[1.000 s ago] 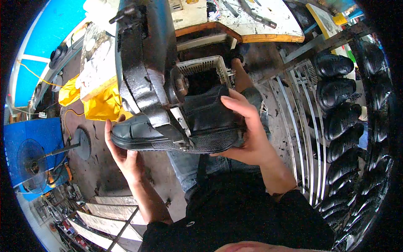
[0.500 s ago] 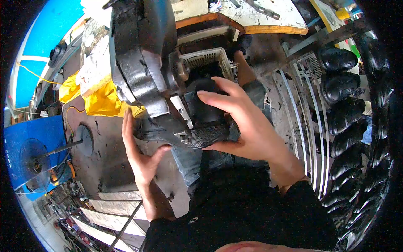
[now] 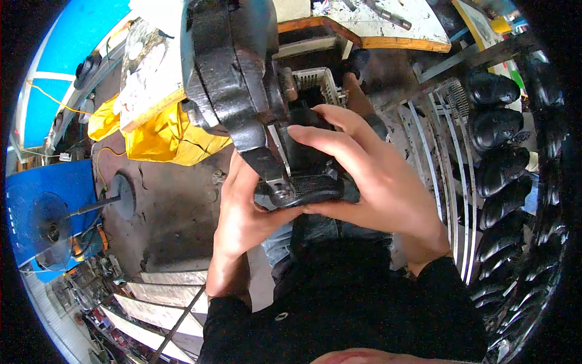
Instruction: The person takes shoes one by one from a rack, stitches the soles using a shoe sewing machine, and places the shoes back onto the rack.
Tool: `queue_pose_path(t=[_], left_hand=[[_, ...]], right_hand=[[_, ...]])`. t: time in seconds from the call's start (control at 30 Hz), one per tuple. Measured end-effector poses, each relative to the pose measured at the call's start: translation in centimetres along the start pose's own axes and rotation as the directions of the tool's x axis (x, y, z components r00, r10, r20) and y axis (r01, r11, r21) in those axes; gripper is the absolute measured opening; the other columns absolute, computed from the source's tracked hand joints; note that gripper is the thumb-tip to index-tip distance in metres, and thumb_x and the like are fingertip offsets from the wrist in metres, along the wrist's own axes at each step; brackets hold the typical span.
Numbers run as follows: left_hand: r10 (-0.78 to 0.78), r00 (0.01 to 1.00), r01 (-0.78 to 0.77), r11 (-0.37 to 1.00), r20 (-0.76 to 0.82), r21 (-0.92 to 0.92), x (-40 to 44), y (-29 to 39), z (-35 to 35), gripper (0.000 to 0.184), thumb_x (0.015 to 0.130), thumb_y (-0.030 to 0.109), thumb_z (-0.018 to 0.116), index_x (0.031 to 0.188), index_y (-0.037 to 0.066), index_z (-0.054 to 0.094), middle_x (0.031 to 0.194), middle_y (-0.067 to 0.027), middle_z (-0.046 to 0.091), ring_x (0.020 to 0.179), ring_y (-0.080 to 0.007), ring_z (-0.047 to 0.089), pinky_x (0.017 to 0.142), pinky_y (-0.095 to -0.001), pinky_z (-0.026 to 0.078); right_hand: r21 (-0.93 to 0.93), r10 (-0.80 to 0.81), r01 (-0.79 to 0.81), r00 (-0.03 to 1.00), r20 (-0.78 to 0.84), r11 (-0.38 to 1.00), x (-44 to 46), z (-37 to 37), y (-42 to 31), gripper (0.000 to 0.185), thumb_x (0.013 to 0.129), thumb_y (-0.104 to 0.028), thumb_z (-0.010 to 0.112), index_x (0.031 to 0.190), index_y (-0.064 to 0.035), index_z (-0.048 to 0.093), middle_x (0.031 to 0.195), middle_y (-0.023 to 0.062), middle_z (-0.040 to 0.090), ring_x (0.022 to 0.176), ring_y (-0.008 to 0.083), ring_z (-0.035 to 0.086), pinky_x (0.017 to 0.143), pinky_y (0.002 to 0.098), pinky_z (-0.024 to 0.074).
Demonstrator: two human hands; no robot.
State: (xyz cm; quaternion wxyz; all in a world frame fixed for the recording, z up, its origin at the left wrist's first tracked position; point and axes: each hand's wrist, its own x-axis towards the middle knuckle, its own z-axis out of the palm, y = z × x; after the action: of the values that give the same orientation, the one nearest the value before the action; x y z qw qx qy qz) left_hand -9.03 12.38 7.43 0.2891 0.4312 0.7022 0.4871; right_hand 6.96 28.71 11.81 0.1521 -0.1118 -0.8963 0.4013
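Observation:
A black shoe (image 3: 315, 189) is under the head of a dark machine (image 3: 233, 79), its textured end toward me and its other end hidden behind the machine. My right hand (image 3: 370, 176) grips the shoe from the right, fingers over the top and thumb along the lower edge. On the other side my left hand (image 3: 242, 209) wraps round the shoe, its thumb reaching along the bottom edge to my right thumb. The machine's narrow metal tip (image 3: 280, 185) touches or nearly touches the shoe's side.
A rack with several black shoes (image 3: 500, 170) stands at the right. Behind the machine are a pale basket (image 3: 330, 85) and a white worktable (image 3: 400, 30). Yellow bags (image 3: 170, 136) hang at the left, near a fan (image 3: 51, 230). White shelves (image 3: 154, 315) are at the lower left.
The shoe has turned from lying sideways to pointing away from me. My left hand came off its far end, opened, then moved right and closed round it. The view shifted slightly.

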Motion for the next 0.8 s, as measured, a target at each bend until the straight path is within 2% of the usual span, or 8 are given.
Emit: queue_pose_path(t=[0.17,0.23,0.37,0.47,0.53,0.57,0.63,0.8], left_hand=[[-0.065,0.997,0.058,0.984,-0.034,-0.166,-0.3,-0.4,0.9,0.075,0.060,0.000,0.088,0.129,0.004,0.056,0.121,-0.0123,0.063,0.110,-0.0279,0.064,0.094,-0.0377,0.051],[-0.141,0.990,0.124,0.869,0.000,-0.478,-0.7,-0.5,1.0,0.076,0.063,-0.005,0.086,0.131,0.002,0.051,0.120,-0.0115,0.064,0.108,-0.0220,0.065,0.093,-0.0352,0.053],[-0.055,0.998,0.027,0.836,-0.035,-0.549,-0.9,-1.2,1.4,0.080,0.060,-0.011,0.087,0.129,-0.001,0.048,0.119,-0.0137,0.064,0.108,-0.0238,0.065,0.091,-0.0381,0.056],[-0.026,0.994,-0.043,0.809,-0.109,-0.586,-1.2,-2.6,2.1,0.083,0.056,-0.010,0.089,0.128,-0.002,0.049,0.119,-0.0144,0.064,0.106,-0.0254,0.066,0.088,-0.0397,0.058],[0.028,0.988,-0.110,0.822,-0.153,-0.560,-1.5,-3.7,2.8,0.085,0.054,-0.009,0.091,0.128,-0.002,0.049,0.119,-0.0144,0.064,0.105,-0.0255,0.066,0.087,-0.0398,0.058],[-0.022,0.986,-0.079,0.805,-0.163,-0.588,-1.8,-4.2,3.1,0.086,0.053,-0.007,0.092,0.128,-0.002,0.049,0.119,-0.0142,0.064,0.105,-0.0254,0.066,0.087,-0.0399,0.058],[-0.074,0.984,-0.043,0.789,-0.165,-0.613,-2.0,-4.6,3.8,0.088,0.051,-0.006,0.093,0.127,-0.001,0.049,0.118,-0.0140,0.064,0.105,-0.0253,0.066,0.088,-0.0401,0.057],[-0.053,0.979,-0.069,0.826,-0.199,-0.560,-1.9,-5.0,4.7,0.088,0.052,-0.005,0.093,0.129,-0.002,0.050,0.117,-0.0152,0.065,0.106,-0.0270,0.066,0.092,-0.0414,0.055]], right_hand=[[-0.002,0.057,-0.057,0.998,0.027,0.998,-0.1,-0.2,-0.6,0.084,0.068,-0.023,0.088,0.141,-0.0122,0.049,0.141,0.0226,0.043,0.122,0.0424,0.054,0.096,0.0429,0.0508],[-0.001,-0.012,0.012,0.999,-0.046,1.000,-0.3,0.5,0.0,0.092,0.064,-0.028,0.091,0.143,-0.0108,0.047,0.146,0.0219,0.040,0.123,0.0390,0.054,0.091,0.0405,0.0530],[0.197,-0.043,0.079,0.982,-0.182,0.977,-2.0,2.5,3.3,0.095,0.067,-0.035,0.088,0.145,-0.0088,0.042,0.144,0.0200,0.041,0.129,0.0369,0.049,0.102,0.0449,0.0465],[0.421,0.083,0.046,0.956,-0.282,0.906,-4.9,6.4,7.5,0.105,0.061,-0.029,0.092,0.148,-0.0066,0.038,0.147,0.0180,0.040,0.137,0.0310,0.040,0.112,0.0430,0.0361],[0.515,0.271,-0.170,0.954,-0.127,0.840,-6.6,9.2,9.8,0.103,0.063,-0.017,0.091,0.150,-0.0078,0.037,0.150,0.0159,0.039,0.139,0.0281,0.039,0.115,0.0409,0.0332],[0.518,0.276,-0.172,0.952,-0.131,0.838,-7.5,10.4,10.8,0.103,0.063,-0.017,0.091,0.150,-0.0078,0.037,0.150,0.0159,0.039,0.139,0.0281,0.039,0.115,0.0409,0.0332],[0.650,0.407,-0.367,0.908,0.097,0.665,-9.2,11.8,12.2,0.093,0.069,-0.005,0.084,0.149,-0.0077,0.037,0.152,0.0144,0.038,0.141,0.0276,0.037,0.118,0.0396,0.0290],[0.523,0.239,-0.199,0.971,-0.009,0.828,-11.4,8.2,14.8,0.085,0.068,0.010,0.073,0.146,-0.0074,0.041,0.148,0.0121,0.042,0.141,0.0273,0.037,0.118,0.0388,0.0283]])
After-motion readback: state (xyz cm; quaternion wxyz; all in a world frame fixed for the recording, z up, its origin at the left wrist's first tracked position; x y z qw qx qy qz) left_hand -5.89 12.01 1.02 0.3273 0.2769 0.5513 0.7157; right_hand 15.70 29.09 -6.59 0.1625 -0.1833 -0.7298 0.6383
